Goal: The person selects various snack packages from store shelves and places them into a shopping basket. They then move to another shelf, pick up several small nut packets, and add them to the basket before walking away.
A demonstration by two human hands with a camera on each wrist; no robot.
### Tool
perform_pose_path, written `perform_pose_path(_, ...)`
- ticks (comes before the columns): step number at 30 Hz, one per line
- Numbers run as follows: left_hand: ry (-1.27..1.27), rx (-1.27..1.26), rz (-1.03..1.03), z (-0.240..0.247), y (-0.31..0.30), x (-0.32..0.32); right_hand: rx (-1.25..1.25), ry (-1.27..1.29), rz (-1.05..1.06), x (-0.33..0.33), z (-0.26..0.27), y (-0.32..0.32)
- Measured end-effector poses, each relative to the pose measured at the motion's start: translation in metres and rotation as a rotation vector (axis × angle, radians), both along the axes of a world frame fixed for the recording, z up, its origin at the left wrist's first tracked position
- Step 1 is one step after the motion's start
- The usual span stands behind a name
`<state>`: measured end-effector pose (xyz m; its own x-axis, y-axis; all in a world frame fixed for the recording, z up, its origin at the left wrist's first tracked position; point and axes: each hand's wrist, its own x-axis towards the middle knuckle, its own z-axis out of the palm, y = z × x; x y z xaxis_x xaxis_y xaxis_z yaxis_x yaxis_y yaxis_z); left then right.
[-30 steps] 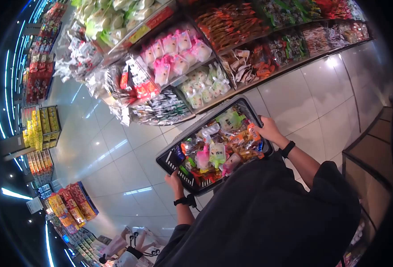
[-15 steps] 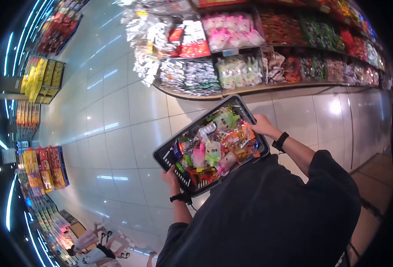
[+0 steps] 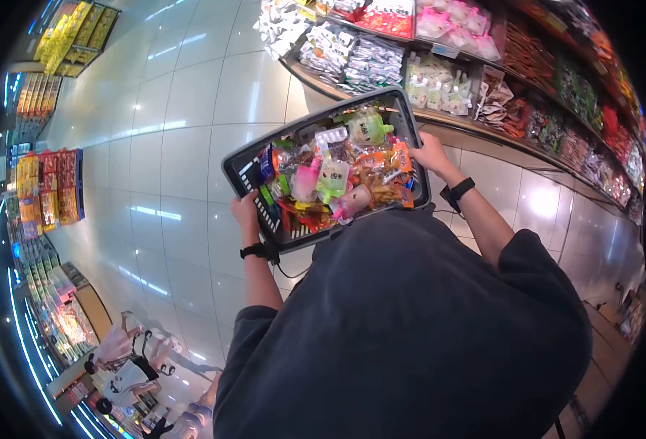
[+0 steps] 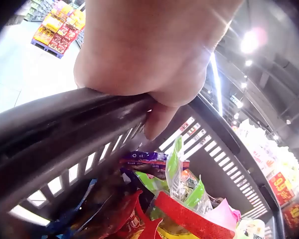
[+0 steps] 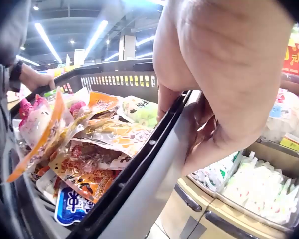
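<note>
A dark grey shopping basket [image 3: 312, 124] full of packaged snacks is held out in front of the person's body. My left hand [image 3: 245, 212] grips its rim at the left end; in the left wrist view the thumb [image 4: 160, 121] hooks over to the inside. At the opposite end my right hand [image 3: 431, 154] holds the rim, with fingers [image 5: 205, 127] curled round the outside. Among the packs lie a pink spouted pouch [image 3: 306, 183], a green-edged pouch [image 3: 369, 128] and orange packets [image 3: 372, 159]. A blue packet [image 5: 72, 204] shows near the bottom in the right wrist view.
Tiered shelves of bagged snacks [image 3: 440, 84] curve just beyond the basket, toward the upper right. Glossy tiled floor [image 3: 155, 175] stretches to the left, with a red-and-yellow stacked display [image 3: 48, 189] on it. Other people [image 3: 129, 373] are at the lower left.
The shelves have shifted right in the head view, and the stacked display has moved up. The basket sits higher and slightly further left in view, both hands still holding it.
</note>
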<state>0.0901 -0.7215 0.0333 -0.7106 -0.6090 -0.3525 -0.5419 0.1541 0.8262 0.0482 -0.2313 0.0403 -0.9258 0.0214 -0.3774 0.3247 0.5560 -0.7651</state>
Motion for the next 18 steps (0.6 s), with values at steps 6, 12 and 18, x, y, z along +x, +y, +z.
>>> perform_pose_path(6, -0.101, -0.057, -0.007, -0.017, -0.051, -0.040, 0.004, -0.043, 0.059, -0.071, -0.044, -0.047)
perform_pose_path(12, -0.046, 0.031, 0.110, -0.028, -0.095, -0.093, 0.101, 0.046, 0.094, -0.161, -0.040, -0.119)
perform_pose_path(18, -0.055, -0.005, 0.060, 0.013, -0.144, -0.154, 0.056, -0.032, 0.031, -0.194, -0.052, -0.162)
